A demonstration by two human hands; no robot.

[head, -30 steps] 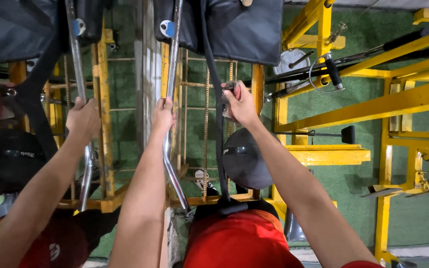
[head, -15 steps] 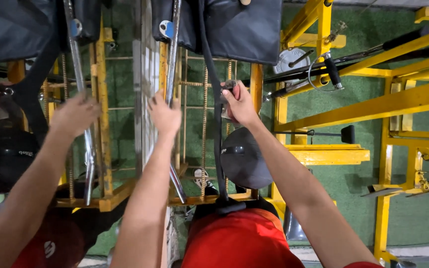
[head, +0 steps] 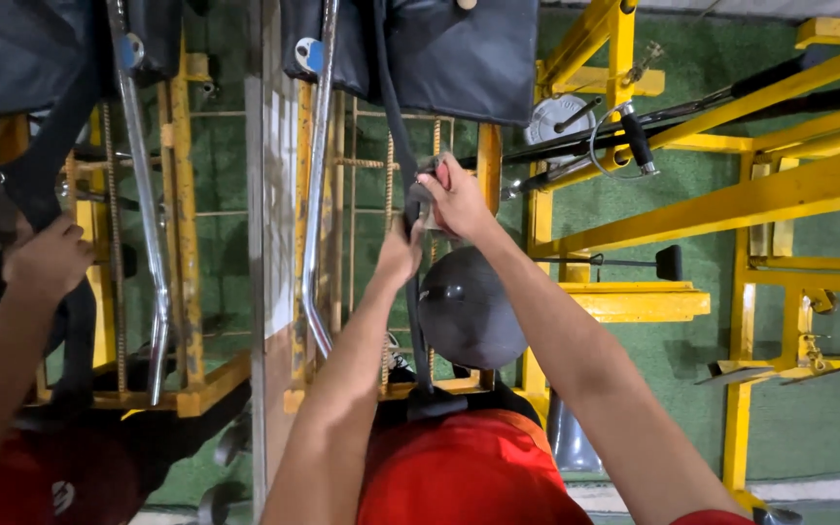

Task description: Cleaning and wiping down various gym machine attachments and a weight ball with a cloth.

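Observation:
My right hand (head: pixel 456 199) is closed on a small metal clip (head: pixel 423 191) on a black strap (head: pixel 418 335). The strap hangs from a dark padded block (head: pixel 459 53) down to my red shirt. My left hand (head: pixel 399 255) sits just below the right, its fingers wrapped round the same strap. A bent chrome bar (head: pixel 315 194) hangs free to the left of my left forearm, with no hand on it. Behind my right forearm lies a black rounded ball-like weight (head: pixel 469 309).
A mirror panel (head: pixel 269 243) on the left repeats the bar and an arm (head: pixel 46 261). Yellow steel frames (head: pixel 731 204) with rebar rungs stand over green turf (head: pixel 828 418). On the frame rest a grey weight plate (head: pixel 558 117) and black-handled bars (head: pixel 634 136).
My left hand let go of the chrome bar and moved right onto the black strap under my right hand. The right hand stayed on the clip. The view shifted slightly left.

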